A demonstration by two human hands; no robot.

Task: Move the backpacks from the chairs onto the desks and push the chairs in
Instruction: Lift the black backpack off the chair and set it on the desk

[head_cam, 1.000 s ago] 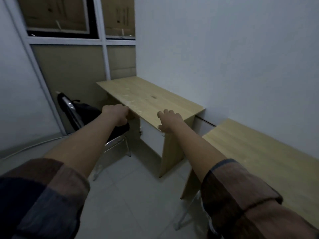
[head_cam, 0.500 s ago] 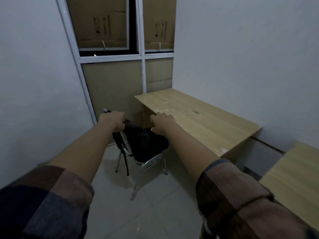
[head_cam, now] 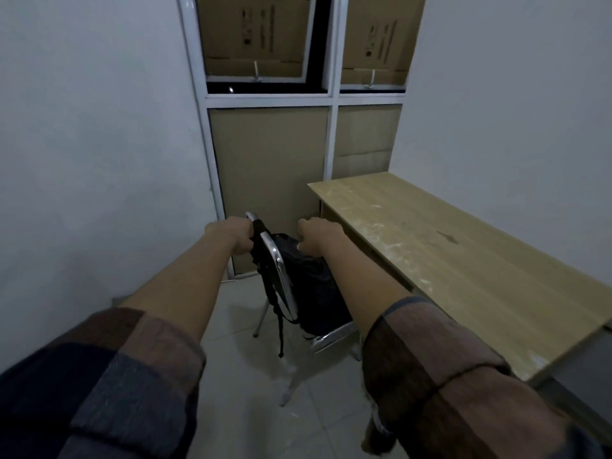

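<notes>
Dim white-walled room, grey tiled floor point(head_cam: 251, 422). Black fabric backpack point(head_cam: 311, 286) on seat of chrome-framed chair point(head_cam: 276, 260), beside left edge of light wooden desk point(head_cam: 463, 260). Left hand point(head_cam: 233, 236) gripping strap at chair back; right hand point(head_cam: 318, 235) curled on bag top, grip unclear. Best lifted straight up, straps freed from frame first.

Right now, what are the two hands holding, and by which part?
The left hand grips the black backpack by its strap at the chair back's top. The right hand rests at the backpack's top; its grip cannot be told.
</notes>
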